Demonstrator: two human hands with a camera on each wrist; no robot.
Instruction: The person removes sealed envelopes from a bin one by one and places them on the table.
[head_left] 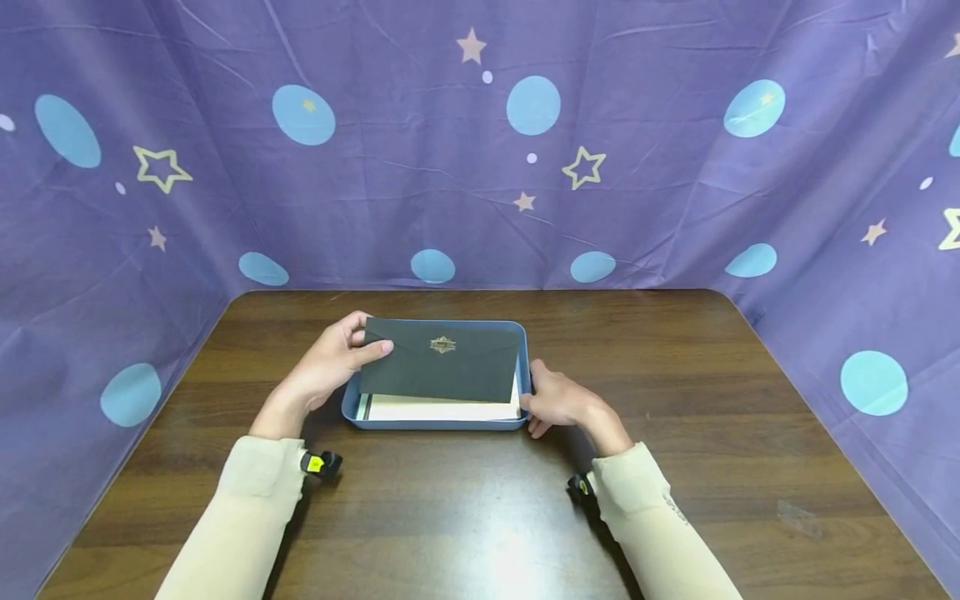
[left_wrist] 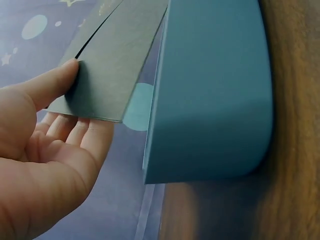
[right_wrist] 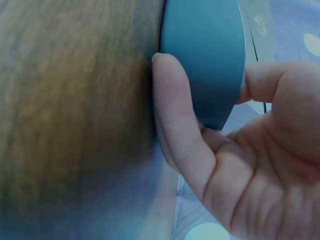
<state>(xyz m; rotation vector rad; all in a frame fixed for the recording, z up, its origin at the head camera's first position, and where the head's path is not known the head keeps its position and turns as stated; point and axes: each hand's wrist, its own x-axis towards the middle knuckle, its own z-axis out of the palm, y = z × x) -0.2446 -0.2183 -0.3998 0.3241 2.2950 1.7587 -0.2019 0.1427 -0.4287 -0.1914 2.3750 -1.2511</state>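
Note:
A dark green envelope [head_left: 435, 367] with a gold emblem near its top edge is pinched at its left end by my left hand [head_left: 341, 357], thumb on top and fingers beneath. In the left wrist view, the envelope [left_wrist: 107, 65] is raised above the wall of a blue tray [left_wrist: 210, 95]. White paper [head_left: 438, 408] with a dark stripe at its left end lies in the tray, partly covered by the envelope. My right hand [head_left: 558, 398] grips the tray's right end. The right wrist view has its thumb at the rim and its fingers against the outer wall [right_wrist: 207, 55].
The tray stands on a brown wood-grain table [head_left: 450, 500]. A purple curtain [head_left: 420, 200] with stars and blue dots hangs behind and at both sides. A small clear patch [head_left: 799, 518] lies on the table at the right.

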